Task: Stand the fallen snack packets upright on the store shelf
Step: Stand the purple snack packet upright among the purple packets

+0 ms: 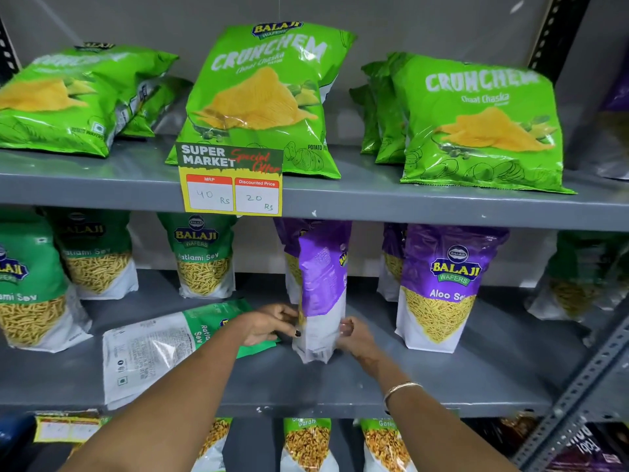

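Our two bare forearms are reaching up from the bottom of the view to the middle grey metal shelf (374, 386). We are cupping our left hand (272, 323) and our right hand (354, 338) around the white lower part of a purple-and-white plastic snack pouch (321, 291), one hand on each side, fingers curled against its edges. We judge that we are gripping it low so its flat base settles square on the shelf and it does not topple.

It is standing near the shelf's front, its long axis running vertically and its top leaning slightly away from us. Its printed back and side are turning toward us, so the front seems to be facing right; we are probably going to need to twist it forward to match the purple Aloo Sev pouch (446, 287) standing to the right.

Just left of our left hand, a green-and-white Ratlami Sev pouch (163, 349) is lying flat on its face, long axis running left to right, top pointing right, under our wrist. It is not yet stood up.
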Tool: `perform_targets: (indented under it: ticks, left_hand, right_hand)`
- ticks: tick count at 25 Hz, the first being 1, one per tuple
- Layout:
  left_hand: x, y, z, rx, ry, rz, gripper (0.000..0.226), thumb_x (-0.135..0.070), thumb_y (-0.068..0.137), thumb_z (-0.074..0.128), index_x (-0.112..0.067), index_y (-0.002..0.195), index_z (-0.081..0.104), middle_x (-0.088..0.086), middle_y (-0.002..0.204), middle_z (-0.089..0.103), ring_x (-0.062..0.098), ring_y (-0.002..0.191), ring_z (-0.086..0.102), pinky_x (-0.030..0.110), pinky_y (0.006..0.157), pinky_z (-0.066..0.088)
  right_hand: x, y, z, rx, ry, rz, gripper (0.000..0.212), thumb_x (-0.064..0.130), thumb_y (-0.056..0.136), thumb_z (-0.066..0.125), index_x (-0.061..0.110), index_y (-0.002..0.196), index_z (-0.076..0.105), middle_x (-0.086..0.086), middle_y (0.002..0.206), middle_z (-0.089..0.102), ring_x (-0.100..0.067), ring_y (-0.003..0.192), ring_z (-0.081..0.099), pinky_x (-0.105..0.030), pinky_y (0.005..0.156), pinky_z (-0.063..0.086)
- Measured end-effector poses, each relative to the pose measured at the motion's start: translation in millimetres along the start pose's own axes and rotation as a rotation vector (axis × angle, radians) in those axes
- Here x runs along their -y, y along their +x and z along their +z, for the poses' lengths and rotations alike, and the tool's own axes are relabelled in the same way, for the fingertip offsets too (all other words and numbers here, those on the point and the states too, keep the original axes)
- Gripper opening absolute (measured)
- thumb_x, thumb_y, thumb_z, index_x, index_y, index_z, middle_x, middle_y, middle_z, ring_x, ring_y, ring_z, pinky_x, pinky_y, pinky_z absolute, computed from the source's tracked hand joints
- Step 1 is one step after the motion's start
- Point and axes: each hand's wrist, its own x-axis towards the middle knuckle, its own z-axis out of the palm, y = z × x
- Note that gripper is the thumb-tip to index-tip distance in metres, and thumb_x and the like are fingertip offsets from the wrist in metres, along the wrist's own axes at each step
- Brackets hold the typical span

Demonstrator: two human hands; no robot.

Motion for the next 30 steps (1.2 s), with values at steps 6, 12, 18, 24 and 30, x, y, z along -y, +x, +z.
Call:
perform_targets:
  ticks: [6, 12, 18, 24, 30]
  left_hand:
    - [-3.4, 9.5, 6.0, -0.086, 0.072, 0.071, 0.047, -0.006, 0.083, 0.062, -0.022, 0.123, 0.043, -0.001, 0.092, 0.058, 0.016, 0.1, 0.05, 0.027, 0.086, 0.035]
    - [-8.1, 28.1, 12.1, -0.246, 0.025, 0.157, 0.046, 0.004, 0.071, 0.072, -0.011, 0.105, 0.045, 0.003, 0.092, 0.059, 0.016, 0.093, 0.055, 0.018, 0.084, 0.046]
    - [-10.1, 26.1, 9.8, -0.213, 0.029, 0.15, 0.05, 0.008, 0.073, 0.067, -0.005, 0.117, 0.048, 0.008, 0.102, 0.059, 0.018, 0.105, 0.049, 0.019, 0.077, 0.042]
    - [-6.0, 24.6, 2.5, -0.311, 0.005, 0.131, 0.063, 0.008, 0.074, 0.068, 0.0, 0.127, 0.036, 0.005, 0.084, 0.069, 0.018, 0.097, 0.053, 0.024, 0.085, 0.039]
    - [-1.5, 23.6, 12.5, -0.346, 0.034, 0.129, 0.048, 0.002, 0.071, 0.073, -0.009, 0.107, 0.044, 0.017, 0.122, 0.059, 0.019, 0.101, 0.053, 0.029, 0.088, 0.043]
  right_hand:
    - [8.4, -7.8, 3.4, 0.293, 0.035, -0.052, 0.109, 0.015, 0.048, 0.086, 0.016, 0.132, 0.016, -0.001, 0.129, 0.044, -0.017, 0.12, 0.049, -0.026, 0.09, 0.049]
    - [-4.5, -2.9, 20.7, 0.117, 0.082, -0.088, 0.122, 0.048, 0.023, 0.091, 0.015, 0.117, 0.021, -0.013, 0.127, 0.047, -0.024, 0.112, 0.055, -0.033, 0.088, 0.054]
    - [4.5, 3.4, -13.0, 0.21, -0.14, -0.123, 0.091, 0.038, 0.034, 0.084, 0.023, 0.117, 0.051, -0.015, 0.128, 0.054, -0.019, 0.112, 0.043, -0.023, 0.09, 0.044]
    - [5.4, 19.4, -45.3, 0.237, 0.052, -0.197, 0.091, -0.003, 0.051, 0.073, 0.003, 0.133, 0.034, -0.017, 0.13, 0.054, -0.023, 0.115, 0.053, -0.013, 0.079, 0.054]
    - [6.3, 18.0, -48.9, 0.275, 0.054, -0.196, 0.055, -0.005, 0.063, 0.077, 0.011, 0.111, 0.053, -0.005, 0.105, 0.066, -0.015, 0.098, 0.065, -0.022, 0.081, 0.052]
